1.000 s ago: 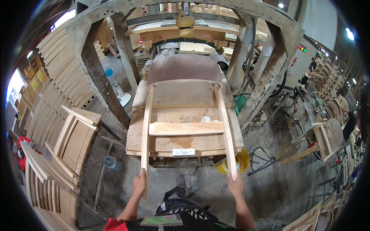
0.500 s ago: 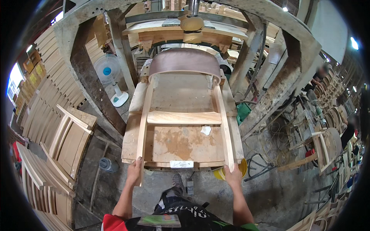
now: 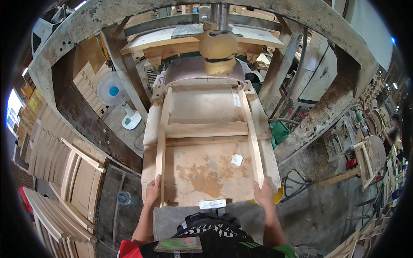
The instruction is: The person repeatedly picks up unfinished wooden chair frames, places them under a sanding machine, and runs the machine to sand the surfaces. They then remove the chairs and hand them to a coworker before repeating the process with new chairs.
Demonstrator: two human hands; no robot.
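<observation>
A pale wooden chair frame [image 3: 206, 129] lies on a wooden worktable [image 3: 189, 150]. It has two long side rails, a crossbar between them and a curved brown panel [image 3: 181, 72] at the far end. My left hand [image 3: 153, 190] is closed around the near end of the left rail. On the other side my right hand [image 3: 263, 192] grips the right rail's near end, thumb on top. Over the panel hangs a padded tan block [image 3: 218, 50] at the foot of a metal ram, hiding part of it; whether they touch I cannot tell.
A heavy metal press frame [image 3: 107, 139] arches around the table. Small wooden blocks [image 3: 158, 92] sit beside the panel. A fan [image 3: 112, 89] and stacked curved wood parts [image 3: 47, 210] stand left. By the table's right corner is a yellow bucket [image 3: 278, 193].
The chair frame's far end has gone in under the padded block, which now overlaps the panel in view. The view has shifted forward over the table. Both hands keep their hold on the rails.
</observation>
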